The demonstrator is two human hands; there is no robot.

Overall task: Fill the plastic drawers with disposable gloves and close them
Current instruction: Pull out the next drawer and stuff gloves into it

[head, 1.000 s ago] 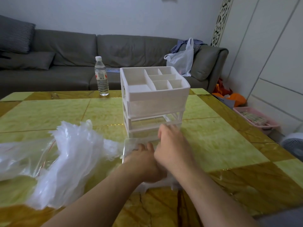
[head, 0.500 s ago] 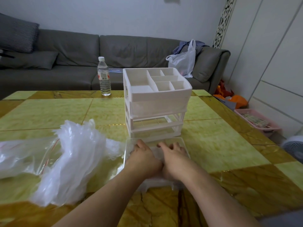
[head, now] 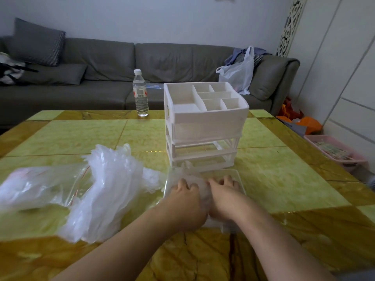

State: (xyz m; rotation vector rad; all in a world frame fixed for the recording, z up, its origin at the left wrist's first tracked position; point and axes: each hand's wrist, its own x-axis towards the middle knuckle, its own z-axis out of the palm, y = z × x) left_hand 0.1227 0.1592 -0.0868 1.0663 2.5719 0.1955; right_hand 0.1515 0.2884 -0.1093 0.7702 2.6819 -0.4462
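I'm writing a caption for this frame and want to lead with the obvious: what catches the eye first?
Both hands, left hand and right hand, press thin gloves into a clear drawer lying on the green marble table, just before the white drawer unit. Left of them sprawls a big pile of disposable gloves, and a water bottle stands at the far edge.

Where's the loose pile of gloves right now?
In the head view, the pile of gloves lies on the table left of the clear drawer, with the zip bag at its left.
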